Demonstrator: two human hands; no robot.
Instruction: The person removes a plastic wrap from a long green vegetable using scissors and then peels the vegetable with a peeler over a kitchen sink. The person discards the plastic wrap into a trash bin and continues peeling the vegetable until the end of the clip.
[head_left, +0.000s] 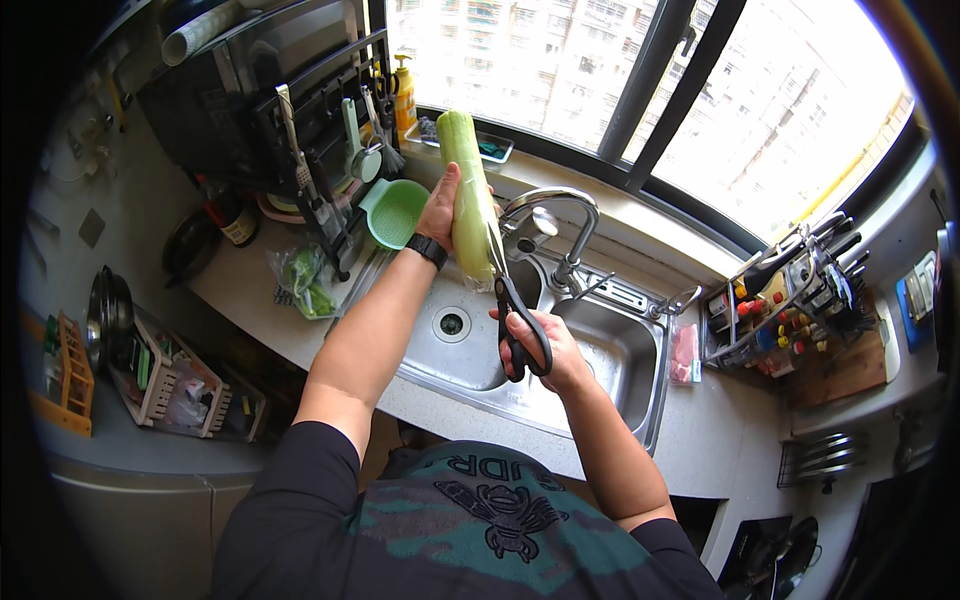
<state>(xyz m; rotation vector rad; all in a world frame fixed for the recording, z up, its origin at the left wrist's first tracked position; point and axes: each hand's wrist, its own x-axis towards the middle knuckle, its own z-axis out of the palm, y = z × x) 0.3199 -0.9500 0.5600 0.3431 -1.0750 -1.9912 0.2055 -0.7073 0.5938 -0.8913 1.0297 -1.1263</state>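
My left hand (442, 210) grips a long pale green squash (466, 195) partly wrapped in clear plastic film, held upright above the sink. In my right hand (551, 349) is a pair of kitchen scissors (517, 315) with black handles, fingers through the loops. The blades point up along the lower right side of the squash, against the film; whether they have cut into it cannot be told. Below lies the double-bowl stainless steel sink (480, 375), and the chrome faucet (589, 217) stands just to the right of the squash.
A green colander (396, 214) and bagged green vegetables (309, 289) are left of the sink. Packaged meat (684, 352) lies right of it, near a rack (720, 330) of bottles and knives. Utensils hang from a black rack at the left. A window sill (637, 217) runs behind the faucet.
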